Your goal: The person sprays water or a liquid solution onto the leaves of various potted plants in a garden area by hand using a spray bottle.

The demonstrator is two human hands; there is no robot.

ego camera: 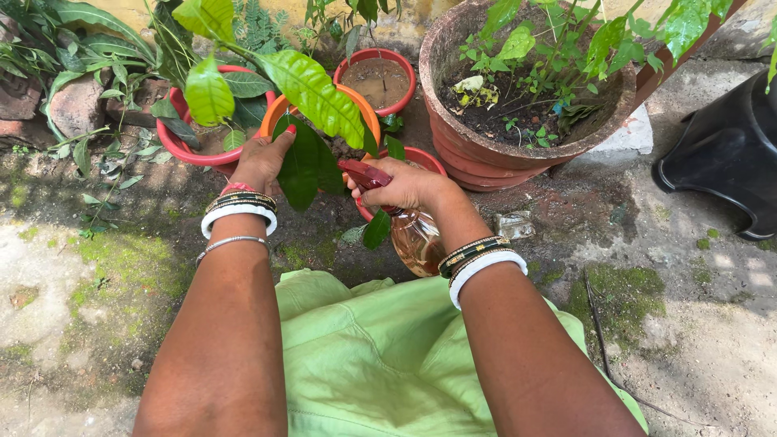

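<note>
Bare-armed person in light green garment (364, 356); white, dark-and-gold and thin silver bangles (239, 212) behind each grip.
</note>
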